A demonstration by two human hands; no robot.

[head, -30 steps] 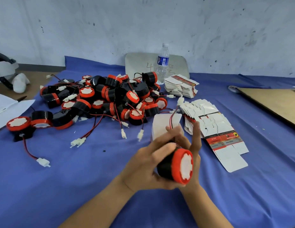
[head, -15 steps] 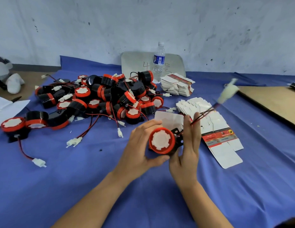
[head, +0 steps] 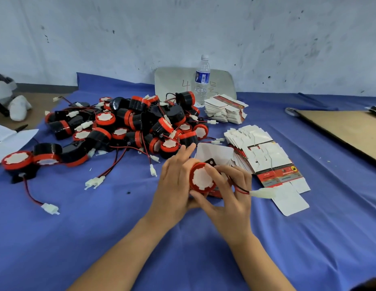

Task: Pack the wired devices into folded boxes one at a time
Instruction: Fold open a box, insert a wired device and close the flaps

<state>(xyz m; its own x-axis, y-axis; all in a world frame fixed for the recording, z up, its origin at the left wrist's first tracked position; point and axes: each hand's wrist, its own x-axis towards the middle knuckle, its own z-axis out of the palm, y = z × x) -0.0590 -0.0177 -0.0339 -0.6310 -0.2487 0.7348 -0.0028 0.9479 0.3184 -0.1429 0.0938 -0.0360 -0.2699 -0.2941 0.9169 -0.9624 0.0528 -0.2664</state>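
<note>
The connector [head: 263, 193] has dropped; both hands [head: 174, 185] [head: 231, 196] grip the red-faced device [head: 201, 180].

Small packing workshop, makeshift, w/ a scuffed, stained plaster wall [head: 266, 38] at the back. Blue cloth [head: 99, 238] serves as the work surface. Far left of the gripped unit: bulk heap of identical red/black wired devices [head: 141, 122]. Just right of the grip: fanned flat box blanks [head: 264, 156]; 2nd stack beyond it. Cardboard sheet [head: 346, 131] far right, water bottle [head: 201, 80] behind.
</note>
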